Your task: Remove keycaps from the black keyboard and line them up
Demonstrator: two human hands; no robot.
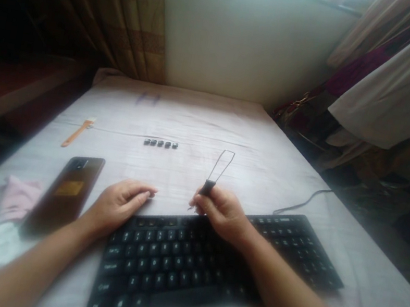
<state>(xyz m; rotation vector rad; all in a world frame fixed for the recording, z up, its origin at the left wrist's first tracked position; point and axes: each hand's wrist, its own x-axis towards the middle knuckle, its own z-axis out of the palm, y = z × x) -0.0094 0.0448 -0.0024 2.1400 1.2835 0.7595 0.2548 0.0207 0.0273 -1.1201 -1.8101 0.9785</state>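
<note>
A black keyboard [168, 274] lies before me, tilted slightly across the sheet. My right hand [224, 212] is closed above its far edge, gripping the black handle of a wire keycap puller [207, 186]. The puller's thin wire loop points up and away from me, with nothing caught in it. At the keyboard's far left corner rests my left hand [123, 202], its fingers loosely stretched and holding nothing visible. Several dark keycaps [160, 143] stand in a short row on the sheet beyond both hands.
To the left lie a brown phone [80, 174], face down, a pink cloth [20, 199] and an orange-handled brush [78, 134]. A dark cable [302, 201] runs from behind the keyboard to the right edge of the sheet-covered surface [203, 116]. Fabric [406, 93] hangs at the right.
</note>
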